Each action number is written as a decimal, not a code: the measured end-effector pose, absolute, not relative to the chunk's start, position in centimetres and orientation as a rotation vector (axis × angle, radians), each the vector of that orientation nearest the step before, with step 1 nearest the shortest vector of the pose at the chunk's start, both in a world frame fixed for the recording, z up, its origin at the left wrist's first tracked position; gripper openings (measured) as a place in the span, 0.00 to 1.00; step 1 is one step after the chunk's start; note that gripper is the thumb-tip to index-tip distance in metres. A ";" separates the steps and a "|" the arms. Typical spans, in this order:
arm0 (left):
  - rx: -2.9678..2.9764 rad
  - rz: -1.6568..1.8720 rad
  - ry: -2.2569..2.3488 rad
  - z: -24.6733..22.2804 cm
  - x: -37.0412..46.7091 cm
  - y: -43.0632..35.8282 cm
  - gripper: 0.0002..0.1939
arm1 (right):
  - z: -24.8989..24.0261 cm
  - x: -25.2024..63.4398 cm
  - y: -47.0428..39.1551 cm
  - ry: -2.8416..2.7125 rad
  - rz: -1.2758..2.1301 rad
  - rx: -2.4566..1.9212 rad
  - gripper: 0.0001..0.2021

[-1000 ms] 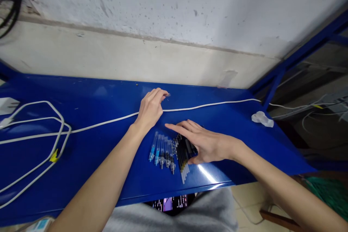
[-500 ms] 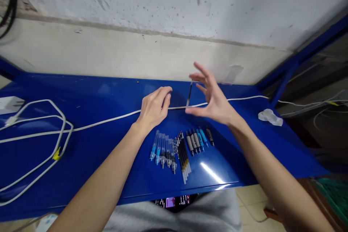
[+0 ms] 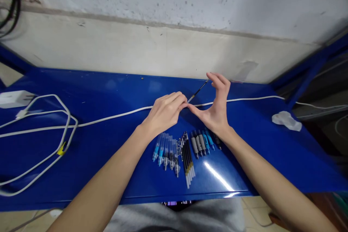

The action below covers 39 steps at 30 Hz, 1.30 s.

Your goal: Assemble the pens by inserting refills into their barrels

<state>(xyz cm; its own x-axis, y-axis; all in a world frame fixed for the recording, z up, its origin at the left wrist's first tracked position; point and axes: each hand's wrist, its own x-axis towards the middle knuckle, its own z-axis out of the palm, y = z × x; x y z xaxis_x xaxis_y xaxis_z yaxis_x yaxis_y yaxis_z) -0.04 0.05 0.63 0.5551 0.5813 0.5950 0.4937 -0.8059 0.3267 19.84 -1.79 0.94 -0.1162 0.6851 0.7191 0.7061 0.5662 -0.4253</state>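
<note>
My right hand (image 3: 219,103) holds a pen refill (image 3: 199,90) lengthwise, its black end at the fingertip and its clear end near the thumb. My left hand (image 3: 170,110) is closed, with its fingertips meeting the clear end of that refill; whatever they pinch is hidden. Below the hands lie several clear pen barrels (image 3: 165,152) with blue or dark tips. Beside them are small springs (image 3: 178,148), several black refills (image 3: 188,161) side by side, and a row of grey, blue and black pen upper parts (image 3: 202,142).
A white cable (image 3: 116,116) runs across the blue shelf (image 3: 108,163) behind the hands and loops at the left by a white plug adapter (image 3: 16,99). Crumpled clear plastic (image 3: 286,120) lies at the right. A wall (image 3: 122,50) closes off the back.
The refill has tilted from near upright to slanting, and its clear end has come to my left fingertips. My left hand has moved right, towards my right hand. The view has shifted slightly.
</note>
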 end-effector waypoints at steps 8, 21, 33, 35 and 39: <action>2.450 0.993 0.847 0.7 -0.5 -0.5 0.13 | 1.3 19.7 -2.2 -1.852 -0.067 -1.101 0.39; 2.352 0.971 0.935 0.6 -0.6 -0.9 0.15 | 1.6 19.9 -2.3 -1.936 -0.038 -1.071 0.39; 2.409 0.933 0.946 0.8 -0.7 -0.9 0.12 | 1.4 19.7 -2.4 -1.935 -0.122 -1.127 0.37; 2.420 0.917 0.959 0.8 -0.7 -0.9 0.13 | 1.3 19.8 -2.3 -1.922 -0.132 -1.117 0.37; 2.438 0.898 0.970 0.8 -0.7 -0.8 0.14 | 1.1 19.8 -2.2 -1.907 -0.100 -1.099 0.37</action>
